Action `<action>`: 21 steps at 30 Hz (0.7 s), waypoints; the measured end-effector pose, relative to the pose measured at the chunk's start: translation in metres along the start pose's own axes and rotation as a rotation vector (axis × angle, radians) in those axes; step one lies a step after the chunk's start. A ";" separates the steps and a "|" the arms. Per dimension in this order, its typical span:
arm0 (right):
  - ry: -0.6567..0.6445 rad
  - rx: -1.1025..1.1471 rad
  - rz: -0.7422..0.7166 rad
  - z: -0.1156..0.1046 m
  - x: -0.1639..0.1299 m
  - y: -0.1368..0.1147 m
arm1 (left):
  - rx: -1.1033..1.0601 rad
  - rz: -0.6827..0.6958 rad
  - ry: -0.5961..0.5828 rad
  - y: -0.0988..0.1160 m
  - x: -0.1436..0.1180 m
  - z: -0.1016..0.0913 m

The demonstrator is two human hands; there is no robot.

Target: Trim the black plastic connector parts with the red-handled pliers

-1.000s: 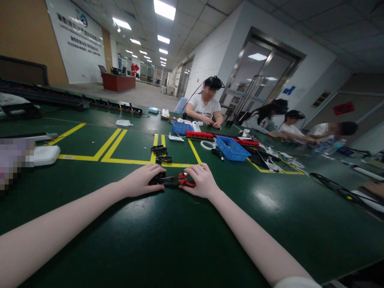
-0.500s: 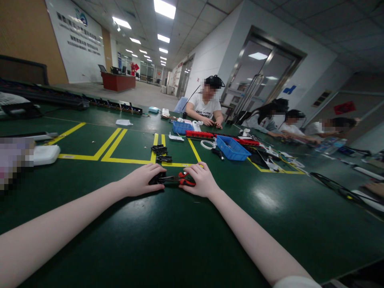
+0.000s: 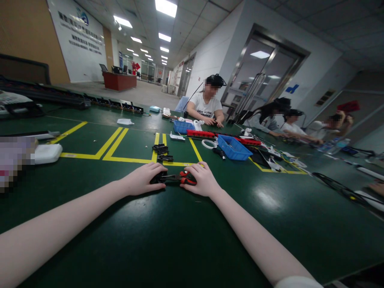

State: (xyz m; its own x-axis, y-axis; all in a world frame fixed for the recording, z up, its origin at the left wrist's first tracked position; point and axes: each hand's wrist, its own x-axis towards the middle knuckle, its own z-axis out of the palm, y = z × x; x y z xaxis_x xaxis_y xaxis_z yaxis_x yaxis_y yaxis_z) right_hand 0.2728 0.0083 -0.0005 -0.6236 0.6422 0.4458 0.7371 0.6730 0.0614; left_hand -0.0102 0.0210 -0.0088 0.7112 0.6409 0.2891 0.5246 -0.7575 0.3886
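Both hands rest low on the green table (image 3: 180, 240), wrists down, which steadies the small work between them. The left hand (image 3: 143, 180) covers a small black part (image 3: 156, 178), its fingers curled over it and pressing it flat to the table so it cannot slide. The right hand (image 3: 202, 181) grips the red-handled pliers (image 3: 183, 178), fingers wrapped round the handles, with the metal nose pointing left to meet the part; whether the nose actually bites it is hidden by the left fingers. All of this lies just on the near side of the yellow tape line (image 3: 126, 160). More black parts (image 3: 160, 151) wait beyond that line, within reach, and a blue bin (image 3: 232, 147) sits toward the far right. Other people work along the far edge.
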 end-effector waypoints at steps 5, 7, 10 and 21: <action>-0.012 0.001 0.003 0.000 0.000 0.001 | -0.005 0.004 0.006 -0.001 0.000 0.001; -0.013 0.002 0.006 0.000 0.000 0.001 | -0.005 -0.001 0.001 -0.001 0.000 0.001; -0.011 0.007 0.003 0.000 0.000 0.001 | -0.001 -0.003 -0.002 -0.001 0.000 0.001; -0.022 0.032 0.009 0.000 0.001 0.001 | 0.005 0.009 0.016 0.000 0.000 0.000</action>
State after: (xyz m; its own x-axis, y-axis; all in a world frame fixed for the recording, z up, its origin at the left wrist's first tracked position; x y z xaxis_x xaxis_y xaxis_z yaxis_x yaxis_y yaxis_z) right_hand 0.2731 0.0096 -0.0003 -0.6226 0.6563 0.4262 0.7345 0.6780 0.0289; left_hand -0.0099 0.0209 -0.0087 0.7081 0.6362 0.3062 0.5208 -0.7635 0.3818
